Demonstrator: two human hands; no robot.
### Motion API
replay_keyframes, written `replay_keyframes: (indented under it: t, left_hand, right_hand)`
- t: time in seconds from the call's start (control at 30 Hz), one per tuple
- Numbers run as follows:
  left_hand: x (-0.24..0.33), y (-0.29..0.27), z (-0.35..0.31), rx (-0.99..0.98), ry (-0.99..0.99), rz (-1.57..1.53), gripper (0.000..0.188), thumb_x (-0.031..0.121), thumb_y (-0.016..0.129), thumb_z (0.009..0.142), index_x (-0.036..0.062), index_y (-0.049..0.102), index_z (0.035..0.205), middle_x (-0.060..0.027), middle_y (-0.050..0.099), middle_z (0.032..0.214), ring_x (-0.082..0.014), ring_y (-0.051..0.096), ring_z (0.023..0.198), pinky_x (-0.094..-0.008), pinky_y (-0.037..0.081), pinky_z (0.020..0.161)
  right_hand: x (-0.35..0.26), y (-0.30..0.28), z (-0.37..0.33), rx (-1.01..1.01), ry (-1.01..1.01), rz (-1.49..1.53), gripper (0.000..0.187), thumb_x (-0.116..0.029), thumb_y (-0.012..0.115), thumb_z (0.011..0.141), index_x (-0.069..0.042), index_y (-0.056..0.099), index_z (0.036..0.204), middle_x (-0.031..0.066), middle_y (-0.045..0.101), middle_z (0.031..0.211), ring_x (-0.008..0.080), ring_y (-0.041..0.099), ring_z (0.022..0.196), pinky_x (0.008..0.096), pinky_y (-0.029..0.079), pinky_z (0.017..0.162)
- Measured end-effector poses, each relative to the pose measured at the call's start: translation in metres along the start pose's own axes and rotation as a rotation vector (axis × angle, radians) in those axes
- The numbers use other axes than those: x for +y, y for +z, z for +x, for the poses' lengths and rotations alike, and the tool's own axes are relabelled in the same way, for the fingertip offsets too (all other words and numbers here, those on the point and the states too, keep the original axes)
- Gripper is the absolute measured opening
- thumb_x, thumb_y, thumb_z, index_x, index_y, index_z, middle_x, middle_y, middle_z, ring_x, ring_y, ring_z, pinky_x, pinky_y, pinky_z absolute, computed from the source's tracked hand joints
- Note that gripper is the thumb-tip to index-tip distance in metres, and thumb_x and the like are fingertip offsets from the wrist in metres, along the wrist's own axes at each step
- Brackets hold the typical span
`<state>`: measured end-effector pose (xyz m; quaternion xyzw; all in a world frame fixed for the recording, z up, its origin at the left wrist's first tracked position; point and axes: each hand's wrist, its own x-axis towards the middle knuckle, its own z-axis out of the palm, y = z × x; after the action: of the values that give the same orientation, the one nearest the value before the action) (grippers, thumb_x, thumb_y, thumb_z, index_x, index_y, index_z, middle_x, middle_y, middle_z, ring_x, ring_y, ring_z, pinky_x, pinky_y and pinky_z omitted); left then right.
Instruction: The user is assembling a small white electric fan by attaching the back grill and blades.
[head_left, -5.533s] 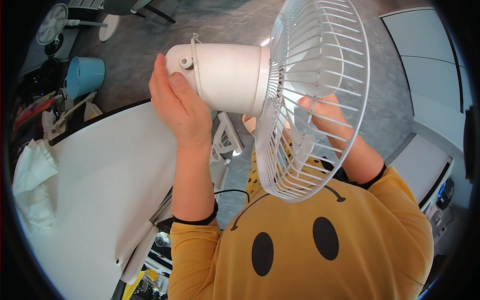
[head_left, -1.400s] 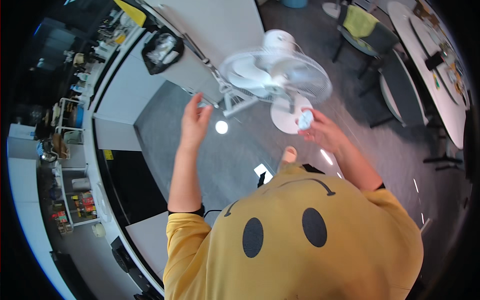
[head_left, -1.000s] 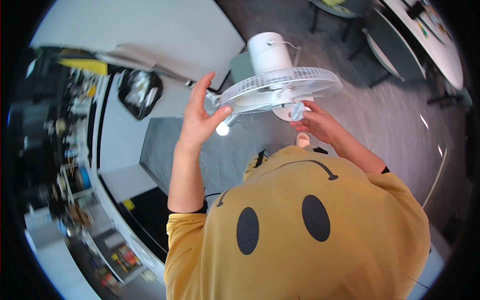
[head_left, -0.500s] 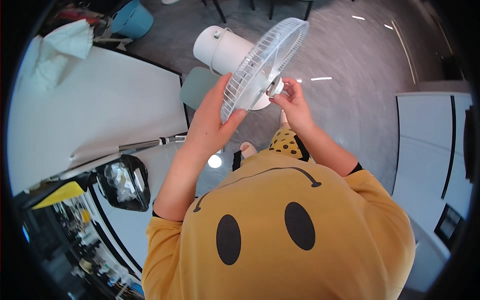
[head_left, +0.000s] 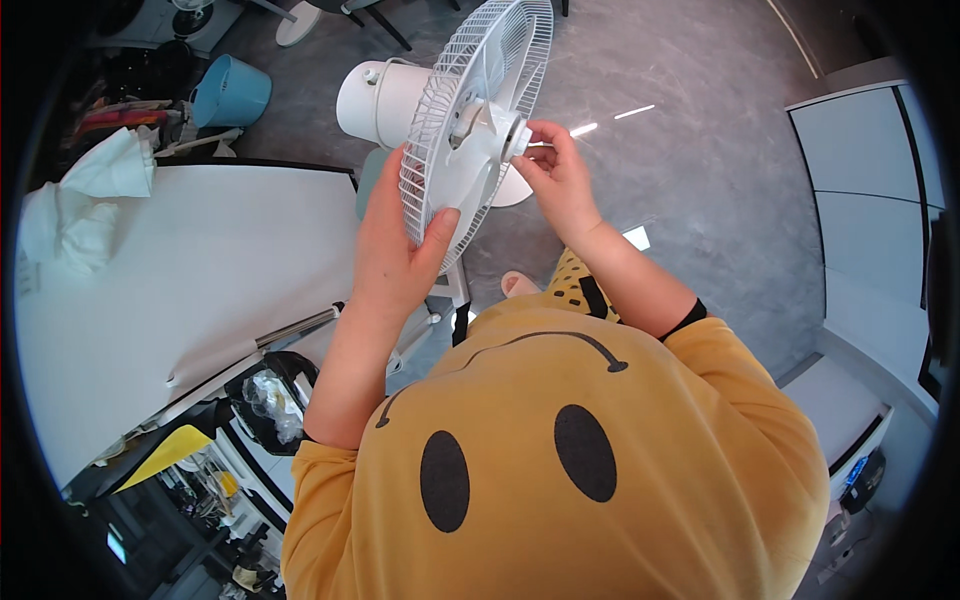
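Grey-floored room (head_left: 690, 190). Far left: white cloth (head_left: 105, 180) bunched on white table (head_left: 240, 260); blue bucket (head_left: 232, 92) past the table's far edge; black bag (head_left: 300, 372) with clear plastic by the near edge. Right of the table, white fan, front guard off: motor housing (head_left: 385, 105) at left, rear grille (head_left: 425, 140) tilted, blades (head_left: 468, 190) exposed. Left hand (head_left: 388, 240) clamped on the grille's lower left rim, thumb on the front side, fingers behind. White round cap (head_left: 518, 138) at the blade hub, right hand (head_left: 562, 180) pinching it, thumb and fingertips closed around its edge. Hands apart. Far right, white cabinets (head_left: 865, 160).
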<state>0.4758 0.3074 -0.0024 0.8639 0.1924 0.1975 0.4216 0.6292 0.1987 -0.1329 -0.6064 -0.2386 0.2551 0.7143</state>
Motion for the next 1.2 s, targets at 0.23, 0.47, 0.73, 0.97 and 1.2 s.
replay_keyframes:
  t: [0.23,0.47,0.73,0.97,1.2]
  left_hand:
    - [0.006,0.001,-0.002,-0.024,0.018,0.045,0.061,0.019,0.061,0.084,-0.0067,0.032,0.132,-0.0210,0.051,0.120,-0.0306,0.053,0.109,-0.0363,0.042,0.091]
    - [0.012,0.003,-0.004,0.007,-0.048,-0.005,0.060,0.013,0.062,0.083,-0.0058,0.032,0.132,-0.0191,0.052,0.121,-0.0270,0.052,0.111,-0.0341,0.040,0.093]
    - [0.010,-0.002,-0.003,-0.014,-0.023,0.025,0.062,0.013,0.063,0.082,-0.0053,0.032,0.133,-0.0198,0.050,0.122,-0.0279,0.051,0.112,-0.0352,0.039,0.094]
    - [0.049,-0.010,0.033,0.189,0.086,0.521,0.068,0.014,0.072,0.075,0.0022,0.035,0.131,-0.0178,0.050,0.120,-0.0267,0.051,0.109,-0.0370,0.040,0.091]
    - [0.058,-0.003,0.041,0.218,0.006,0.652,0.067,0.011,0.072,0.072,0.0060,0.037,0.129,-0.0163,0.055,0.110,-0.0293,0.058,0.095,-0.0361,0.047,0.078]
  right_hand:
    - [-0.016,-0.002,0.005,0.011,0.107,-0.157,0.029,-0.015,0.063,0.086,0.002,0.051,0.105,0.0060,0.056,0.085,0.0109,0.055,0.076,0.0226,0.046,0.067]
    - [-0.015,-0.008,0.020,-0.090,0.396,-0.166,0.055,-0.048,0.045,0.091,0.002,0.059,0.075,0.0058,0.053,0.058,0.0147,0.053,0.049,0.0276,0.043,0.049]
    - [-0.024,-0.012,0.019,-0.225,0.491,-0.019,0.051,-0.048,0.049,0.088,0.001,0.060,0.078,0.0038,0.054,0.064,0.0123,0.051,0.048,0.0253,0.042,0.049]
    - [-0.022,-0.003,0.016,-0.199,0.415,-0.128,0.049,-0.046,0.052,0.087,0.001,0.060,0.080,0.0056,0.056,0.064,0.0123,0.053,0.049,0.0263,0.043,0.049]
    - [-0.020,0.002,0.013,-0.160,0.418,-0.083,0.048,-0.046,0.052,0.087,0.002,0.059,0.079,0.0055,0.055,0.063,0.0132,0.053,0.051,0.0275,0.042,0.049]
